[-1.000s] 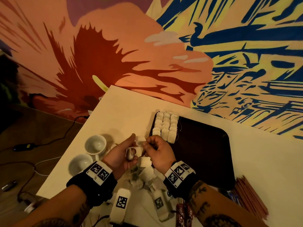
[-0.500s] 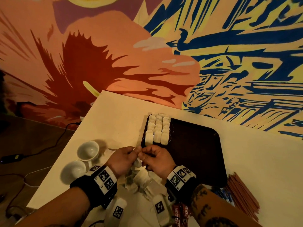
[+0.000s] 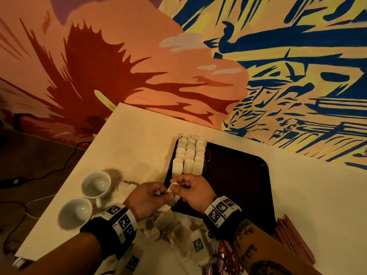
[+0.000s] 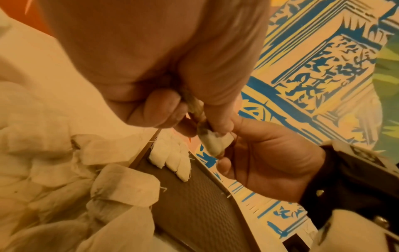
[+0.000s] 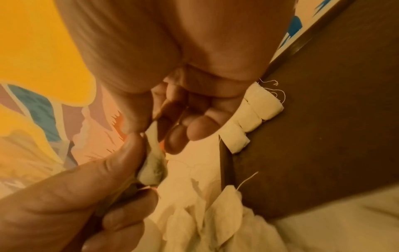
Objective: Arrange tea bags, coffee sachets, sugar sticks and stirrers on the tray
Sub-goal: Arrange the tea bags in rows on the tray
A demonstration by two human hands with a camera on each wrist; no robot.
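Observation:
A small white tea bag (image 3: pixel 172 187) is pinched between both hands just above the near left corner of the dark tray (image 3: pixel 238 187). My left hand (image 3: pixel 164 193) grips its lower part. My right hand (image 3: pixel 177 185) pinches its upper end. The left wrist view shows the folded tea bag (image 4: pixel 212 142) between my left fingertips (image 4: pixel 218 122), with the right hand (image 4: pixel 270 153) behind it. In the right wrist view the tea bag (image 5: pixel 152 168) sits at the left thumb (image 5: pixel 103 184). Three rows of rolled tea bags (image 3: pixel 188 155) fill the tray's left edge.
A heap of loose tea bags (image 3: pixel 172 229) lies on the white table in front of the tray. Two white cups (image 3: pixel 96 185) (image 3: pixel 75 213) stand at the left. Red sticks (image 3: pixel 294 241) lie at the right, red sachets (image 3: pixel 226 257) near my right forearm. The painted wall runs behind.
Both hands have kept hold of the tea bag and moved right, from the table beside the cups to the tray's near left corner below the rows.

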